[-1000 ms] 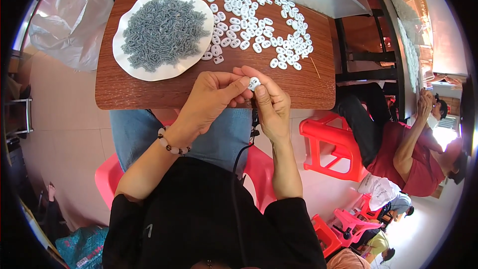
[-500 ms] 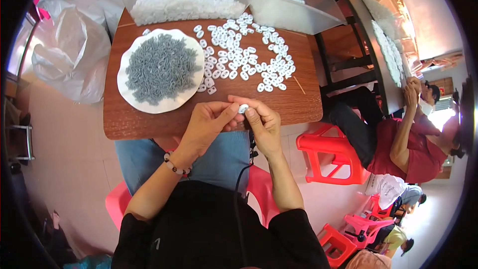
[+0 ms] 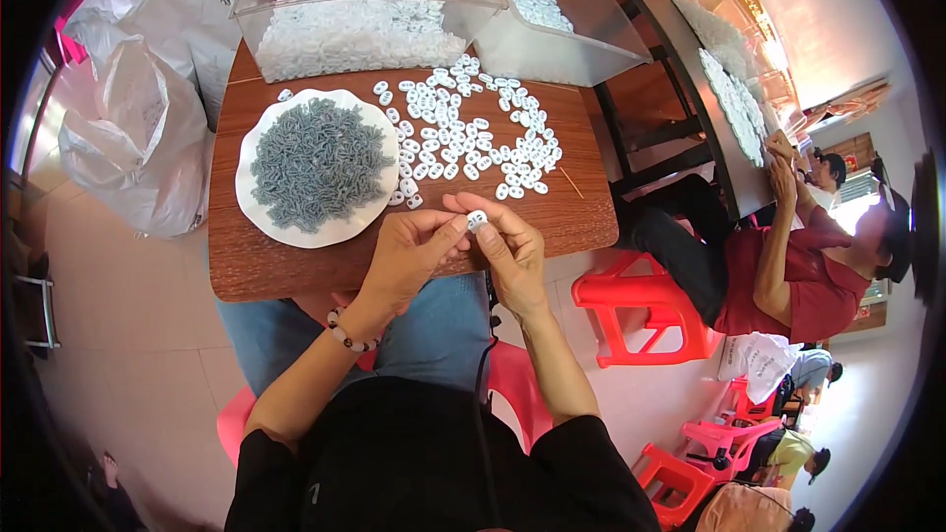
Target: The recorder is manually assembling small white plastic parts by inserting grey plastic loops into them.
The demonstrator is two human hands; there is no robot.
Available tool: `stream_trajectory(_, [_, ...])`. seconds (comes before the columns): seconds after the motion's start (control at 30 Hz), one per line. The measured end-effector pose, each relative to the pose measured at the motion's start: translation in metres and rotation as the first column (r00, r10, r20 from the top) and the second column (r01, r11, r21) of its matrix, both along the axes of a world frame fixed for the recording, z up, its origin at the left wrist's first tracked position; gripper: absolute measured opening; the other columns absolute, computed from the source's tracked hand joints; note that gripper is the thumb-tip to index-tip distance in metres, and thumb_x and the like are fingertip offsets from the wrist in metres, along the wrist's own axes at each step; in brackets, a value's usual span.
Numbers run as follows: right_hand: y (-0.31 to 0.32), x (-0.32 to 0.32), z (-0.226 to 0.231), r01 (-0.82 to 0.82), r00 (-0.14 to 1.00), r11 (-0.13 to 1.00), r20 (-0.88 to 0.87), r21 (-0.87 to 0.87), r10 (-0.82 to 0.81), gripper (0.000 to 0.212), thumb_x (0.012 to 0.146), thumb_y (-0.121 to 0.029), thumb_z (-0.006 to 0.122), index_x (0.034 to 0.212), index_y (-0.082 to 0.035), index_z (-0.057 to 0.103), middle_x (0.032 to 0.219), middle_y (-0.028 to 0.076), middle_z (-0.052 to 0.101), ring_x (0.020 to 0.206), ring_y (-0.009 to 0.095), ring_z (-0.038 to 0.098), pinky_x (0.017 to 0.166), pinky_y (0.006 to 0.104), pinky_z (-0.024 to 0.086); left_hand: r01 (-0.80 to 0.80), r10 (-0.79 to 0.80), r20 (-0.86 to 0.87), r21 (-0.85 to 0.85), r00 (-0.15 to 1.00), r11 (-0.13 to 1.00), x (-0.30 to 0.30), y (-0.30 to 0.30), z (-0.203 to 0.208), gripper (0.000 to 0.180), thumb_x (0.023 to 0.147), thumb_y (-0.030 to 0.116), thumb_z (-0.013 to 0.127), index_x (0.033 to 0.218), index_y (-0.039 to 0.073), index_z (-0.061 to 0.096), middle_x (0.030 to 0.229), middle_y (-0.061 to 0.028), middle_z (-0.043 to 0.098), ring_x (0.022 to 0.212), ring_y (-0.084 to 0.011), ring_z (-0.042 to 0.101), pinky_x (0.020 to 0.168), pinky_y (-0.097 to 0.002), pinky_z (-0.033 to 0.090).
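A small white oval plastic piece with two dark holes [image 3: 477,220] is pinched between the thumb and fingers of my right hand [image 3: 514,251], above the table's near edge. My left hand [image 3: 412,248], with a bead bracelet on its wrist, has thumb and forefinger pressed together right at the piece's left side. Whatever sits between those left fingertips is too small or hidden to make out. Left of my hands is a white scalloped plate [image 3: 258,212] heaped with small grey, spring-like pieces [image 3: 320,166]. Many loose white oval pieces [image 3: 453,128] lie spread beyond my hands.
Two clear plastic bins [image 3: 365,34] [image 3: 552,49] with white pieces stand at the table's [image 3: 286,274] far side. A thin stick [image 3: 572,183] lies at the right. White sacks [image 3: 138,138] stand left; a red stool [image 3: 645,310] and a seated person [image 3: 808,271] are at right.
The view has shifted, so the table and plate appear lower. Both hands stay together at the white piece, which is turned so its two holes show more plainly.
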State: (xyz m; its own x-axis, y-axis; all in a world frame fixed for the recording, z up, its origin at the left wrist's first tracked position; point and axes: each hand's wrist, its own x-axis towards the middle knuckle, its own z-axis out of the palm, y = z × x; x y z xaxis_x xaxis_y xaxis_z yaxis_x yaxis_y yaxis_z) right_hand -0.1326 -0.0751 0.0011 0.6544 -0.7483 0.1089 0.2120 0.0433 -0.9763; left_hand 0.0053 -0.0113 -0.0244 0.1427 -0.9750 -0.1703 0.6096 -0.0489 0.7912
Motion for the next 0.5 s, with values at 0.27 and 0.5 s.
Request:
stream_trajectory(0.27, [-0.006, 0.0, -0.008, -0.105, 0.993, 0.994, 0.056, 0.017, 0.104, 0.047, 0.093, -0.015, 0.06, 0.132, 0.007, 0.046, 0.13, 0.025, 0.053, 0.118, 0.025, 0.055, 0.1, 0.035, 0.044, -0.049, 0.064, 0.279, -0.06, 0.958, 0.997, 0.007, 0.001, 0.009, 0.019, 0.092, 0.013, 0.062, 0.088, -0.004, 0.069, 0.07, 0.0006, 0.062, 0.064, -0.0029, 0.051, 0.058, -0.0189, 0.042])
stream_trajectory(0.5, [-0.007, 0.0, -0.013, -0.082, 0.997, 0.997, 0.007, -0.012, 0.082, 0.042, 0.091, -0.008, 0.061, 0.128, 0.007, 0.051, 0.126, 0.024, 0.056, 0.116, 0.025, 0.056, 0.098, 0.0354, 0.045, -0.079, 0.098, 0.365, -0.066, 0.926, 0.995, 0.005, 0.003, 0.009, 0.018, 0.091, 0.011, 0.061, 0.088, -0.005, 0.068, 0.07, -0.0006, 0.063, 0.065, -0.0036, 0.053, 0.059, -0.0198, 0.042])
